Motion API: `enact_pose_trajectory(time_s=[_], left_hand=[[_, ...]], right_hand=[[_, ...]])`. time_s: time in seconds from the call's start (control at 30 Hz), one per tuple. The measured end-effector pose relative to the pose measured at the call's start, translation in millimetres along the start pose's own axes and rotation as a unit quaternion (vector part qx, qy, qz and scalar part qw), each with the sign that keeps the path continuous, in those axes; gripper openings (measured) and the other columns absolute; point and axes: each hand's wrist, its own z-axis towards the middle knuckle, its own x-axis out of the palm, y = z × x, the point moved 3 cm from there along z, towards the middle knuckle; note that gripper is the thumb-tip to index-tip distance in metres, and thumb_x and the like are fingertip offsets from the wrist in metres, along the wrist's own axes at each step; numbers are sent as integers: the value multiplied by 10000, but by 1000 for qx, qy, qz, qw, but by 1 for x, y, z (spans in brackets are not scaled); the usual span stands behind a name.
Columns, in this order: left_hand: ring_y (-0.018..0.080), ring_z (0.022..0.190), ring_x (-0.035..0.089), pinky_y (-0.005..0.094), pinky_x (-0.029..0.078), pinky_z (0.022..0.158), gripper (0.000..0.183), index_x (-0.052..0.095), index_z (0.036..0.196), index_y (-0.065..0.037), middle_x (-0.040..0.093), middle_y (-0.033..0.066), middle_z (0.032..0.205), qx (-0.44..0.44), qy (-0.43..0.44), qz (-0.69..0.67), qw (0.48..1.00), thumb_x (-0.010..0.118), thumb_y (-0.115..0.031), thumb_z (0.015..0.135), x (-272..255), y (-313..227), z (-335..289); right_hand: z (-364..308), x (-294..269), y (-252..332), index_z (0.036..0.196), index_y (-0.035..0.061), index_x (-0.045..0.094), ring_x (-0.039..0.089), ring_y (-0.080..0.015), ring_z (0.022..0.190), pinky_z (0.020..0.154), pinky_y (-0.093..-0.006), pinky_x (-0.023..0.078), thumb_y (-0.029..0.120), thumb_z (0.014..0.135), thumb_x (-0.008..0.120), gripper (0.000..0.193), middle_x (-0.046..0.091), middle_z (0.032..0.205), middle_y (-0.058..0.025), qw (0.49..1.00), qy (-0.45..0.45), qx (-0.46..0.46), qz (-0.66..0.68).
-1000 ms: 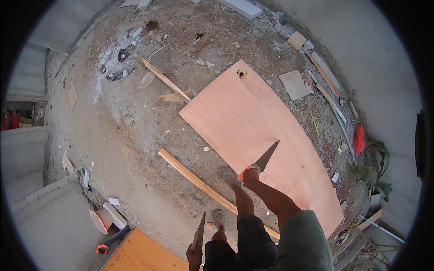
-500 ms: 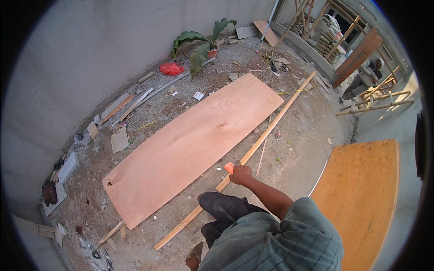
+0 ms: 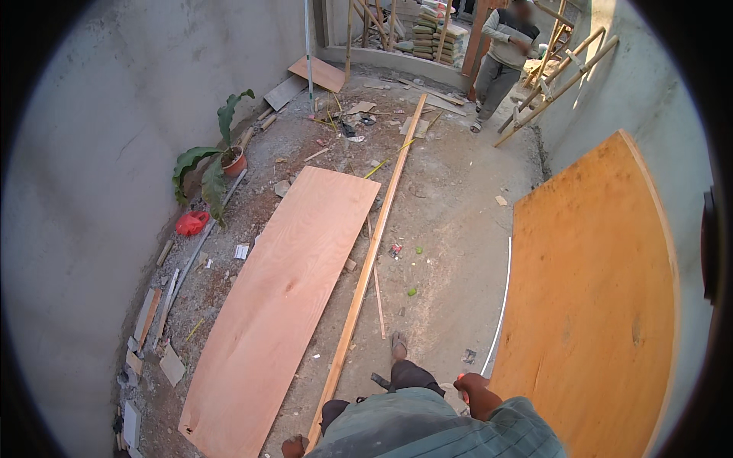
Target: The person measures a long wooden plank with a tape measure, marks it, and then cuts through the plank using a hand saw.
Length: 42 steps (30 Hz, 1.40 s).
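My right hand point(image 3: 479, 393) is closed around an orange-red object point(image 3: 462, 383), mostly covered by the fingers, so its kind does not show. It is low in the view, beside the left edge of a large orange-brown wooden panel point(image 3: 588, 290). At the lower rim, my left hand point(image 3: 293, 447) appears in part, close to the near end of a long, narrow wooden strip point(image 3: 370, 259). Its fingers are too hidden to read. Left of the strip, a long pinkish plywood sheet point(image 3: 286, 298) lies flat on the ground.
A person point(image 3: 504, 57) stands far right near a bamboo ladder point(image 3: 557, 84). A potted plant point(image 3: 233, 162), a red plastic bag point(image 3: 192, 223) and wood offcuts point(image 3: 149, 317) line the left wall. A thin stick point(image 3: 378, 301) lies right of the strip; sacks point(image 3: 435, 34) are stacked behind.
My view has turned right. My right hand, still holding the orange-red object, has moved from over the strip to beside the panel. The person at the back now stands in fuller view.
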Motion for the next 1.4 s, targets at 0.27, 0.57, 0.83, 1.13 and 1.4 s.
enact_pose_trajectory(time_s=[0.27, 0.57, 0.83, 1.13, 1.4], left_hand=[[447, 987, 704, 501, 557, 865, 614, 729, 977, 87, 713, 325, 984, -14, -112, -100, 989, 696, -516, 863, -131, -312, 168], [434, 932, 716, 495, 556, 826, 450, 745, 963, -5, 732, 266, 939, 139, -161, -114, 970, 676, -444, 892, -253, -617, 356], [458, 909, 701, 515, 552, 792, 479, 741, 945, 13, 717, 287, 936, 136, -138, -84, 978, 682, -459, 891, -323, -845, 458], [447, 895, 708, 524, 558, 793, 514, 739, 950, 23, 717, 290, 924, 156, -132, -72, 976, 671, -484, 899, -426, -1052, 594], [448, 1022, 698, 519, 553, 902, 522, 755, 1017, -16, 728, 275, 1039, 172, -114, 22, 978, 648, -513, 900, -501, -1248, 709]], right_hand=[[151, -141, -68, 1031, 112, 778, 739, -335, 991, 845, -430, 590, 389, 782, 704, 380, 758, 1071, -168, 972, -139, -39, 186], [108, -549, 47, 963, 88, 674, 515, -128, 569, 589, -318, 454, 208, 948, 645, 125, 542, 700, 40, 499, -9, -319, 806], [102, -777, 71, 764, 186, 420, 354, -94, 516, 559, -302, 321, 264, 995, 539, 272, 325, 607, 57, 184, 92, -430, 879], [193, -1001, 111, 750, 190, 391, 353, -85, 506, 534, -288, 305, 246, 985, 570, 301, 332, 607, 60, 154, 73, -509, 844], [283, -1161, 113, 701, 165, 403, 378, -111, 500, 547, -316, 334, 277, 938, 591, 323, 369, 581, 31, 125, 64, -532, 835]])
